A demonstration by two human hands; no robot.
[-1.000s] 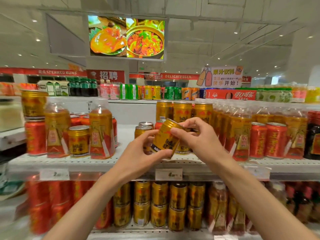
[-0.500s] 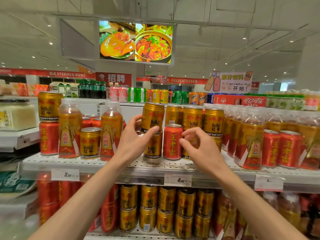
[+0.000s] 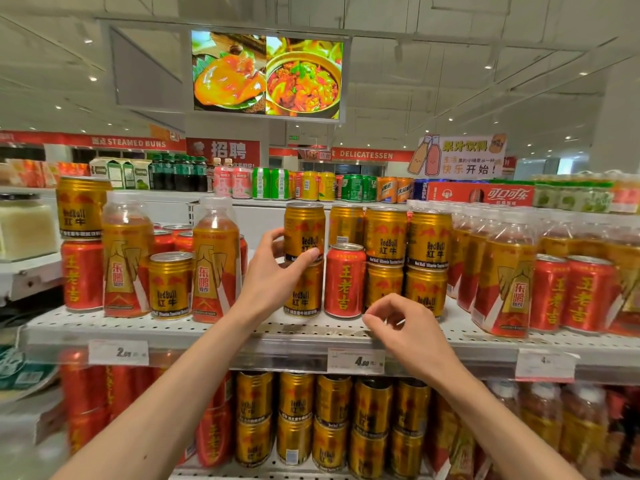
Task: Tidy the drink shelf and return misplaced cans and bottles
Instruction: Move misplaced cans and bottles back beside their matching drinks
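- Right hand [image 3: 412, 336] hovers empty, fingers loosely curled, above the front edge of the white perforated metal shelf [image 3: 214, 329].
- Left hand [image 3: 277, 275] grips the gold Red Bull aluminium can [image 3: 304, 232], stacked on another; likely rigid, smooth, fairly heavy, so hold mid-wall.
- Just beside it stands a misplaced red can [image 3: 344, 280].

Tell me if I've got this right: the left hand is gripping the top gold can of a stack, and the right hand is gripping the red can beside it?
Not quite. In the head view the right hand grips nothing; it hangs empty in front of the shelf, below the red can. The left hand does grip the top gold can.
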